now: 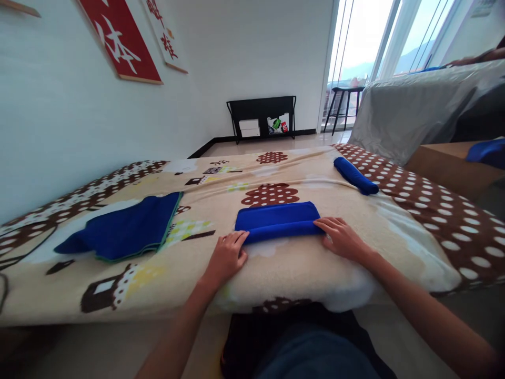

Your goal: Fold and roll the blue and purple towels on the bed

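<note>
A blue cloth (278,217) lies in front of me, its near edge rolled into a thick band and its far part flat. At the left end of the roll, my left hand (229,255) grips the cloth with curled fingers. My right hand (341,238) pinches the roll's right end, thumb below and fingers on top. Farther off to the right rests a rolled blue cloth (355,175). To the left, an unfolded blue cloth (130,226) with a green edge is spread loosely.
A cream and brown patterned blanket (213,210) covers the surface. Beyond stand a black rack (261,108) and a dark stool (347,95). On the right are a cardboard box (442,163) and a plastic-covered table (418,100), with another person's arm (479,57) above it.
</note>
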The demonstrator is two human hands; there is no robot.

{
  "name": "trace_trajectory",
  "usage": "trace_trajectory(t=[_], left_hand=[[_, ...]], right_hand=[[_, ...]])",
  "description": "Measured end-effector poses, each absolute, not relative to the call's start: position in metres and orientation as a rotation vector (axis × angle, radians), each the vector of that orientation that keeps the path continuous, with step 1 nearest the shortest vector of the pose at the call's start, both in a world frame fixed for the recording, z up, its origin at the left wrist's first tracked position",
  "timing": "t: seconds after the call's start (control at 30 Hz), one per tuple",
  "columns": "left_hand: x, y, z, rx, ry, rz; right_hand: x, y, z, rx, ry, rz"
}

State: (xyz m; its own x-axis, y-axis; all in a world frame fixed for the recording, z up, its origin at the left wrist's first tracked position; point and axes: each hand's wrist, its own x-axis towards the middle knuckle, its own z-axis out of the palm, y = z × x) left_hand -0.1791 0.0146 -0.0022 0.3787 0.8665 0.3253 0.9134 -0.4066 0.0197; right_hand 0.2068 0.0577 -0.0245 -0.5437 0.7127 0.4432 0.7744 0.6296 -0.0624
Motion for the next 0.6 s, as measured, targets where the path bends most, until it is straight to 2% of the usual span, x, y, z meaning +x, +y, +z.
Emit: trace_trajectory(t=[0.2,0.4,0.53,0.6], left_hand=[[-0.167,0.038,0.007,-2.419,-1.790,-0.409],[-0.173,0.009,0.023,-2.560,-1.768,-0.239],[-0.142,-0.003,0.024,-2.285,-1.859,-0.228],[-0.114,-0.005,0.020,-2.258,-1.762,-0.275]], right_hand=[[0.190,0.074,-0.012,-1.370,-2.380,-0.190],[0.202,0.042,0.008,-1.369,-2.541,-0.031],[0.174,0.028,0.010,-1.498,-2.501,-0.203],[0.148,0.021,0.006,-1.380,-2.494,-0.263]])
